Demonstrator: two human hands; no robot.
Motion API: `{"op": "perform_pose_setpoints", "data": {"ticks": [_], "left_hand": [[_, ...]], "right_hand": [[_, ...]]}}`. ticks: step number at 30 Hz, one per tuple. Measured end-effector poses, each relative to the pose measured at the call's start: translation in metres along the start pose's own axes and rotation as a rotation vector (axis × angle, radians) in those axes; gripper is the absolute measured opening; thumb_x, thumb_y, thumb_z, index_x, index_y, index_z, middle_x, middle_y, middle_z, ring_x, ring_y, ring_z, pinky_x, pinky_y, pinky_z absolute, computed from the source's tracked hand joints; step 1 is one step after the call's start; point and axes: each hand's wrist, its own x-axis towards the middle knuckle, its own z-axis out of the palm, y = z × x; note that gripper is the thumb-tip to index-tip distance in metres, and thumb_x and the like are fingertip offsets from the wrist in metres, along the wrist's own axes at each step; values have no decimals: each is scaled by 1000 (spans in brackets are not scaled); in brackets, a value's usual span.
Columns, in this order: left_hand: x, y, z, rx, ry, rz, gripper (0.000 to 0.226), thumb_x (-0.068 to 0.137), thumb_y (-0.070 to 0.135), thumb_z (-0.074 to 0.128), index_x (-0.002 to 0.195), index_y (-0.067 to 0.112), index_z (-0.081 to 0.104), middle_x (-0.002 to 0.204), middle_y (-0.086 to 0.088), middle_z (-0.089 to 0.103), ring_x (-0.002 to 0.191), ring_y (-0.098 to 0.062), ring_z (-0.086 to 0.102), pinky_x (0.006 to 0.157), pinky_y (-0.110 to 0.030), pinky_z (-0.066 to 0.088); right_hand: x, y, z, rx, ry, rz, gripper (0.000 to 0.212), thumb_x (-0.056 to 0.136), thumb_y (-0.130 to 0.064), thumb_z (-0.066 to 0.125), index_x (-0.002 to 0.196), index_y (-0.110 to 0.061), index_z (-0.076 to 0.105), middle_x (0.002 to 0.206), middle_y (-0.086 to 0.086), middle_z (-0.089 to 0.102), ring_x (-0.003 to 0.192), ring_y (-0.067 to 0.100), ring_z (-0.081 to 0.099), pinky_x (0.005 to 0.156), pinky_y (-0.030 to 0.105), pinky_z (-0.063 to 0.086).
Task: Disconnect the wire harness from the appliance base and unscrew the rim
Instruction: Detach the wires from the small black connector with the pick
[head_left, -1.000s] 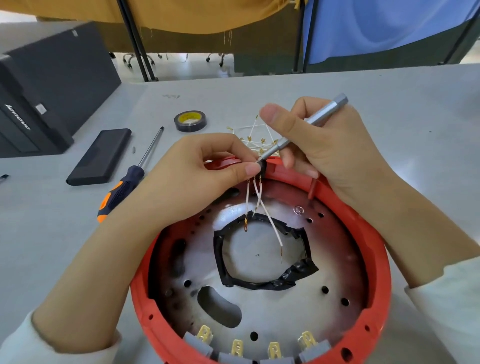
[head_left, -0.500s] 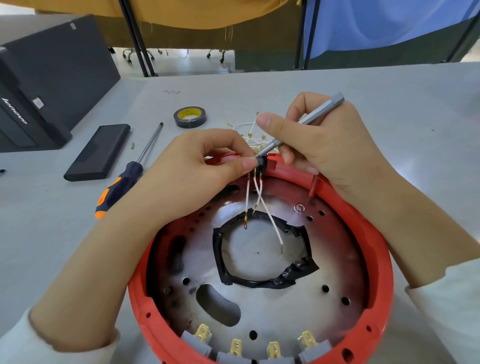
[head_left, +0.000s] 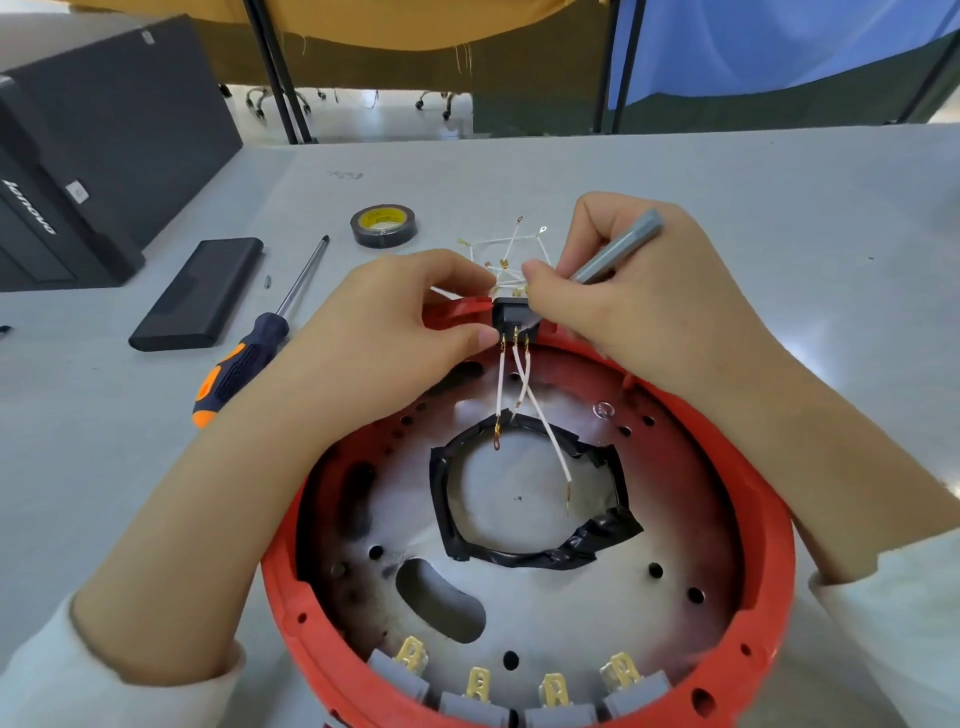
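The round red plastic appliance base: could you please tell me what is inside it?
Inside the round red plastic appliance base: a perforated silver metal plate, a black tape ring, loose white wires and grey terminal blocks with brass tabs. The hands hide the far rim.

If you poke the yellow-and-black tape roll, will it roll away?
Probably not: the tape roll lies flat on its side on the table, so a poke would likely just slide it. Stood on edge, it might roll. It looks small and hollow, so probably light.
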Motion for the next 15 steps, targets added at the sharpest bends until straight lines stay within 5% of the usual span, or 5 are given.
{"op": "perform_pose_setpoints", "data": {"ticks": [15], "left_hand": [[3,-3,2,139,-27,58,34,85,35,64,119,33,61,105,20,62,92,5,52,74,5,31]], "right_hand": [[1,4,2,5,-41,29,27,87,-29,63,68,-20,45,53,0,63,32,10,52,34,12,33]]}}
